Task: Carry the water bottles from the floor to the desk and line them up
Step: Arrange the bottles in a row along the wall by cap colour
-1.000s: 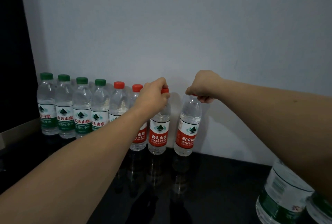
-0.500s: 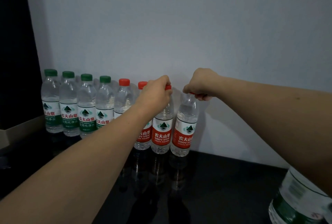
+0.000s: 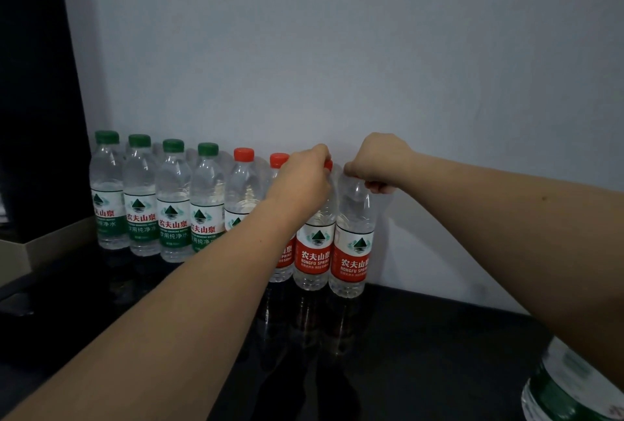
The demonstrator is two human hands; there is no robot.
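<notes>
Since half a second back the two red-label bottles (image 3: 351, 252) barely moved, standing upright at the row's right end on the black bench (image 3: 422, 336), against the wall (image 3: 337, 49). Left hand (image 3: 304, 177) and right hand (image 3: 378, 160) were each clamped round a cap. I'd nudge them flush, let go straight up.

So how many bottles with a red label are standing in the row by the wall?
4, at the row's right end: first, second partly behind the left arm, third under the left hand, fourth under the right hand.
</notes>
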